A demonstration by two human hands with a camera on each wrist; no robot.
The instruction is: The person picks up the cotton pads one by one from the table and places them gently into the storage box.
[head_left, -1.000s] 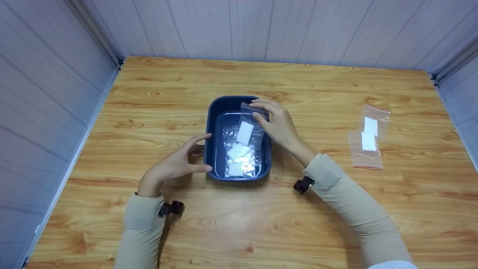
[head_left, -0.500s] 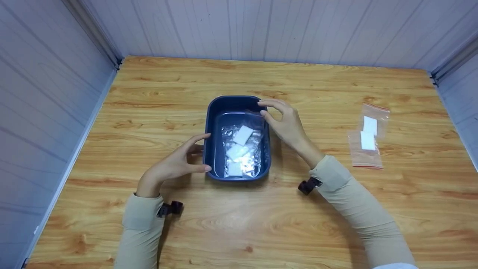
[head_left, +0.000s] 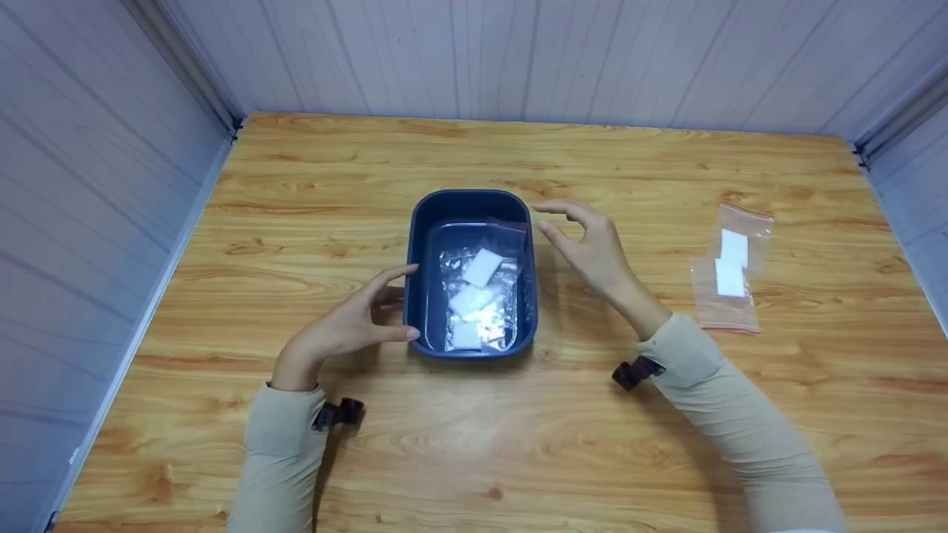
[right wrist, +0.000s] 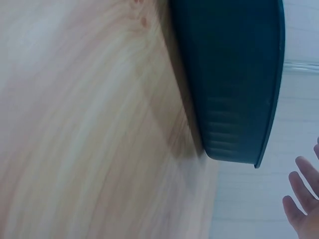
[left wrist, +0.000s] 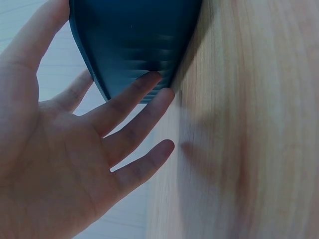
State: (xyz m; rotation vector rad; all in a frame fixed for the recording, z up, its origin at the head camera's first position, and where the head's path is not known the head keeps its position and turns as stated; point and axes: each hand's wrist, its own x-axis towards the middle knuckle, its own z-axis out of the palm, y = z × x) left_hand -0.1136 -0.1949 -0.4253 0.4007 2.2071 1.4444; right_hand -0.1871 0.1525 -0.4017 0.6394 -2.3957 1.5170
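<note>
A dark blue plastic box (head_left: 474, 354) stands on the table, holding several clear zip bags, each with a white rectangular piece (head_left: 482, 268). My left hand (head_left: 348, 318) touches the box's left side, thumb and index finger at the rim. In the left wrist view, the fingers of that left hand (left wrist: 65, 144) are spread and fairly straight against the box wall (left wrist: 132, 45). To the right of the box, my right hand (head_left: 596, 248) is raised, holding nothing, its thumb and index finger apart. Only fingers of the right hand (right wrist: 306, 199) show in the right wrist view.
Two zip bags (head_left: 722, 314) with red seals and white pieces lie overlapping on the wooden table (head_left: 474, 444) at the right. White panelled walls (head_left: 489, 59) enclose the table at the back and sides.
My right hand has let go of a zip bag inside the box and moved right, out past the rim. That bag now lies on the others. The left hand has stayed in place.
</note>
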